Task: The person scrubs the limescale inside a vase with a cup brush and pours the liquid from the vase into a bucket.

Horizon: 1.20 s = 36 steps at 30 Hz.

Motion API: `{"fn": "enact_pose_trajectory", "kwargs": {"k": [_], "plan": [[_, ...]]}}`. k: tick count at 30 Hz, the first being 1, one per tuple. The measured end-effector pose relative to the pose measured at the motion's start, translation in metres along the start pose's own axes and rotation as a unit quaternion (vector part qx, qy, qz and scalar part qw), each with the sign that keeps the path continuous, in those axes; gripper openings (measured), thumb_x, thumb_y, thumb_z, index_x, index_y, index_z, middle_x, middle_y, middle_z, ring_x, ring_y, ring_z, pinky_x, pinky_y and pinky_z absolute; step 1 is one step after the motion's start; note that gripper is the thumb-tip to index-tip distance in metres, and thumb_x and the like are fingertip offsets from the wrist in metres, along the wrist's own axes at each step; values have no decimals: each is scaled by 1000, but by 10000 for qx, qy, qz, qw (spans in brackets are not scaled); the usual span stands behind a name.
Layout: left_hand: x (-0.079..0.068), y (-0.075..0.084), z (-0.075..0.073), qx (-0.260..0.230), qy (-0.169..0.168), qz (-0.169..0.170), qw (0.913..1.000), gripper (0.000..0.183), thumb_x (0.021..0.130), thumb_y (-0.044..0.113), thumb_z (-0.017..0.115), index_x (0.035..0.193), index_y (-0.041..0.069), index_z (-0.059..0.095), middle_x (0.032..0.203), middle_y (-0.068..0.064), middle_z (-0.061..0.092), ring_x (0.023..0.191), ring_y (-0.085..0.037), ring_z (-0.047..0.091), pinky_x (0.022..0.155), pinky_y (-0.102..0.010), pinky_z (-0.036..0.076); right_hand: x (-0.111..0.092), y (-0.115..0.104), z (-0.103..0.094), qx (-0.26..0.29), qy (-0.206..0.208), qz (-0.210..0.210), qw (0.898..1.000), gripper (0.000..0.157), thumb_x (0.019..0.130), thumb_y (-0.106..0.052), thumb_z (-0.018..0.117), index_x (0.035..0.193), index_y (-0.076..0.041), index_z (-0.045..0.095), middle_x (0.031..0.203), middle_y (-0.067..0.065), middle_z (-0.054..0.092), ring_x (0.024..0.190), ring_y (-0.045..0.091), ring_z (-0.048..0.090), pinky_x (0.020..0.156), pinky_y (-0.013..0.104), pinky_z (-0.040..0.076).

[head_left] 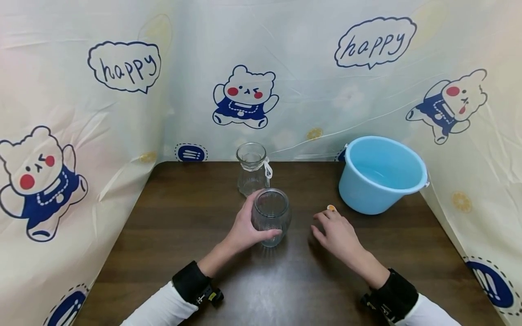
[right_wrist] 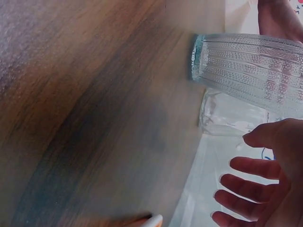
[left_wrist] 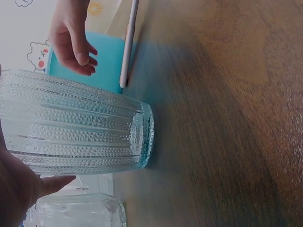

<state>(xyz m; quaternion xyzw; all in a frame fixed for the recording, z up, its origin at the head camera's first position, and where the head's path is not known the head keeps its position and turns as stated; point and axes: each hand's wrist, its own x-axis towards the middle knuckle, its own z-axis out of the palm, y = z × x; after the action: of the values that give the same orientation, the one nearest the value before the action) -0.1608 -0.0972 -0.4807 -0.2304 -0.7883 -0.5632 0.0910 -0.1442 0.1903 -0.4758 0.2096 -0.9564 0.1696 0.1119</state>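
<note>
My left hand (head_left: 248,228) grips a clear glass vase (head_left: 272,213) from its left side, thumb across the front. The vase has a rounded body, and vertical bands of raised dots show in the left wrist view (left_wrist: 80,125). Just behind it stands a second clear glass vase (head_left: 251,174) with a white ribbon bow at its neck. To the right, my right hand (head_left: 338,233) hovers over the table with loosely bent fingers, holding nothing. Beyond its fingertips lies a small orange-and-white thing (head_left: 331,208), mostly hidden by the hand.
A light blue bucket (head_left: 367,199) stands at the back right of the brown wooden table (head_left: 183,217). Curtains printed with bears and the word "happy" (head_left: 126,68) hang along the back and both sides.
</note>
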Motion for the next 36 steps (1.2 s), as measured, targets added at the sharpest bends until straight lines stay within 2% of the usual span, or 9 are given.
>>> {"fn": "enact_pose_trajectory", "kwargs": {"k": [12, 15, 19, 21, 24, 26, 28, 32, 36], "plan": [[1, 1, -2, -22, -157, -115, 9998, 110, 65, 20, 100, 156, 19, 38, 150, -10, 53, 135, -32, 52, 110, -59, 40, 1, -1, -3, -59, -20, -46, 10000, 20, 91, -18, 79, 107, -6, 74, 103, 11, 72, 94, 29, 68, 80, 49, 58], [0, 1, -4, 24, -214, -151, 9997, 108, 68, 22, 99, 156, 24, 37, 150, -7, 53, 135, -29, 52, 110, -59, 40, 0, -1, -3, -78, -8, -65, 9999, 19, 91, -16, 79, 106, -6, 74, 102, 11, 72, 94, 29, 69, 79, 49, 58], [-2, 1, -6, -27, -344, -198, 9992, 106, 72, 38, 97, 157, 25, 35, 151, -7, 51, 136, -29, 51, 110, -61, 40, -2, -1, -1, -65, -82, -6, 9999, 19, 91, -18, 79, 106, -6, 74, 101, 10, 71, 92, 28, 68, 79, 49, 59], [-3, 1, -8, -92, -406, -172, 9990, 107, 77, 53, 90, 160, 21, 30, 153, -10, 50, 138, -31, 49, 113, -62, 38, -2, 0, -1, -67, -90, 8, 9999, 19, 91, -18, 79, 106, -6, 74, 101, 9, 71, 93, 28, 68, 80, 49, 58], [-2, 0, -12, -151, -520, -7, 9985, 100, 92, 66, 68, 163, 12, 23, 157, -17, 45, 145, -35, 43, 117, -63, 31, -2, 1, -2, -71, -100, 46, 9999, 20, 92, -19, 78, 107, -7, 75, 102, 9, 72, 94, 28, 67, 80, 48, 58], [-1, -1, -14, -40, -582, 216, 9981, 87, 103, 62, 51, 162, 5, 23, 158, -21, 43, 147, -38, 40, 119, -62, 29, -2, 2, -3, -83, -87, 51, 9999, 20, 92, -19, 78, 107, -7, 75, 103, 9, 72, 94, 28, 67, 80, 47, 58], [1, -1, -18, 109, -650, 406, 9970, 72, 109, 53, 41, 160, 3, 28, 157, -22, 43, 147, -37, 39, 120, -60, 30, -2, 3, -4, -107, -48, 48, 9999, 20, 91, -19, 78, 107, -7, 75, 103, 9, 72, 94, 28, 66, 79, 47, 58], [4, 0, -26, 336, -769, 612, 9946, 60, 112, 43, 40, 155, 3, 37, 156, -19, 46, 145, -35, 43, 118, -57, 34, -2, 4, -4, -148, 59, 32, 9999, 19, 91, -19, 79, 106, -7, 75, 101, 8, 71, 91, 29, 66, 75, 46, 57], [4, 0, -30, 242, -917, 553, 9940, 65, 110, 50, 42, 156, 4, 37, 157, -18, 45, 146, -35, 42, 118, -58, 35, -2, 4, -4, -154, 90, 81, 9998, 19, 91, -18, 79, 105, -7, 75, 98, 8, 70, 89, 29, 65, 72, 45, 57]]}}
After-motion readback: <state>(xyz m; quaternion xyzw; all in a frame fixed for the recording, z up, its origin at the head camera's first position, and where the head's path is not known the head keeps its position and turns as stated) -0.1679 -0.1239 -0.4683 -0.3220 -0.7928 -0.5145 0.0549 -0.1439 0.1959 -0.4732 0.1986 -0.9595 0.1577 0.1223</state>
